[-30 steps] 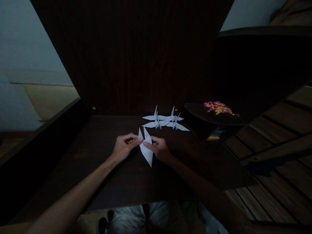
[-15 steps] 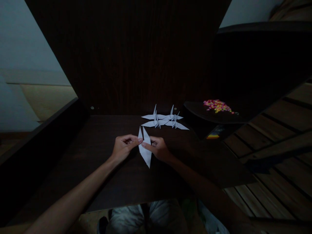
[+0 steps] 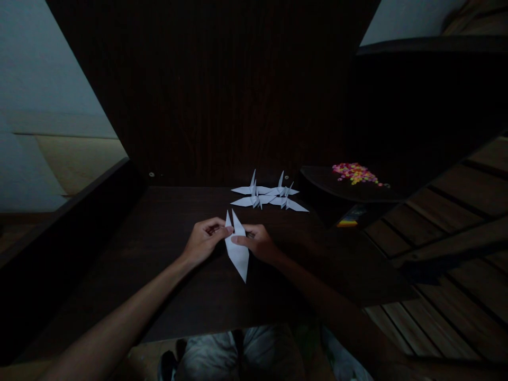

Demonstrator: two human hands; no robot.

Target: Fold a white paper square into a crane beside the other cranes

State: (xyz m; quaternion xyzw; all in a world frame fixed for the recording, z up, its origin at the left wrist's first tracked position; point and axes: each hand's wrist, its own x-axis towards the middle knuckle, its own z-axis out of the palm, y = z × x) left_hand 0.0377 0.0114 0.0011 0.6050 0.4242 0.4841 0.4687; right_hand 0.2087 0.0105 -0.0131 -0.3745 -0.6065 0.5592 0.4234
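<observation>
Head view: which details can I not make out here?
All in the head view:
Left hand and right hand: some fingertips hidden behind the folded white paper.
Small colourful pieces: too small to count.
Multicoloured item under the shelf: too dark to identify.
Trousers: cut off by the bottom edge.

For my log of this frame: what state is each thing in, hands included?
Left hand: closed on the folded white paper, thumb on top
Right hand: closed on its right side, thumb on top
Folded white paper: held, two far points spread apart
Origami cranes: folded, wings spread, grouped closely
Small multicoloured pieces: loosely heaped
</observation>
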